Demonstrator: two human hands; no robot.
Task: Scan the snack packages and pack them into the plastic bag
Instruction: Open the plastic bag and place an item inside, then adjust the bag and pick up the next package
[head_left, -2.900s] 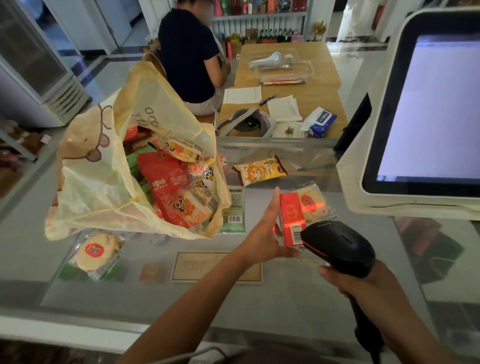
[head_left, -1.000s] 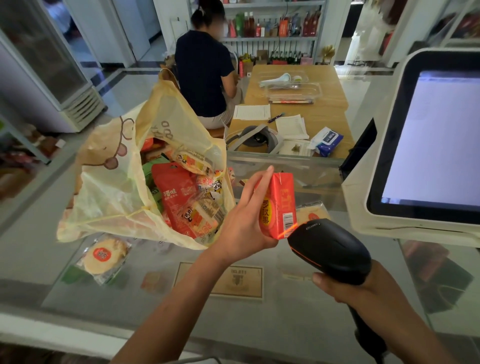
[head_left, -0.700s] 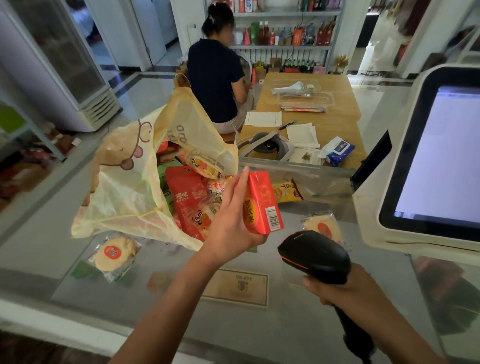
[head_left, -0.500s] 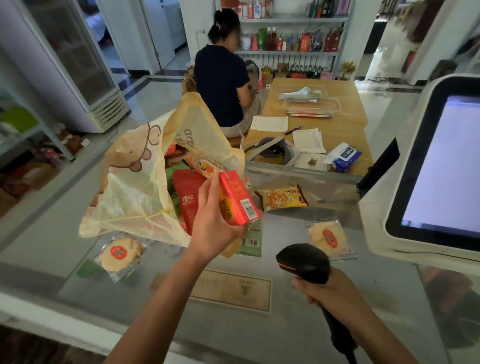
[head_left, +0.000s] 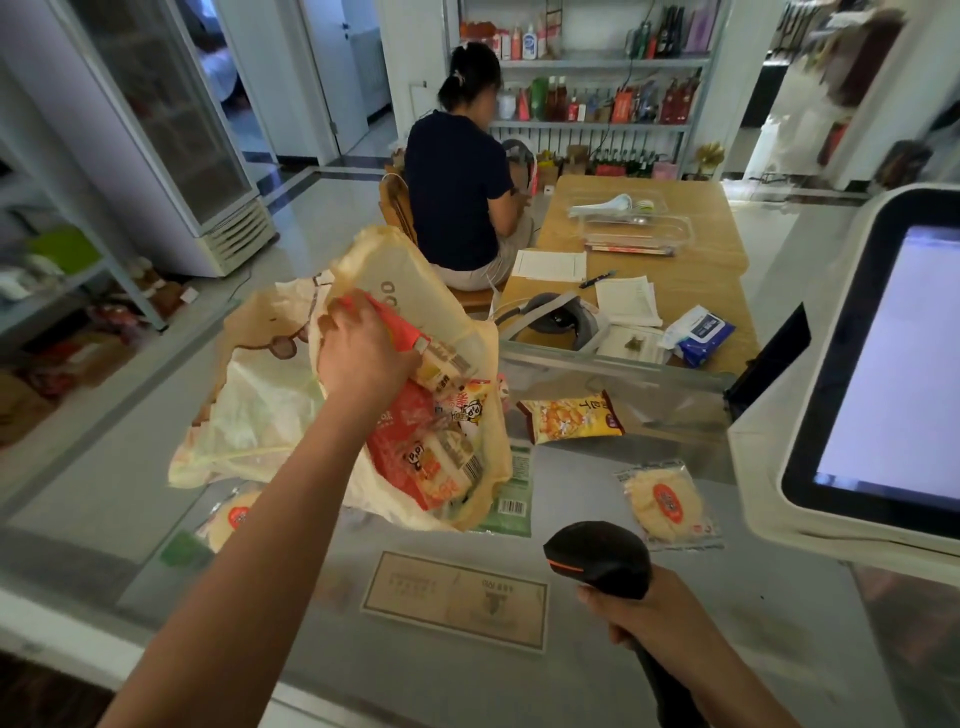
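The left hand (head_left: 363, 358) grips the red carton (head_left: 401, 328) at the mouth of the plastic bag (head_left: 260, 405). The right hand (head_left: 654, 613) holds the scanner (head_left: 597, 558) in front of the bag.

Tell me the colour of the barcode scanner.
The barcode scanner is black with a thin orange stripe, seen in the head view.
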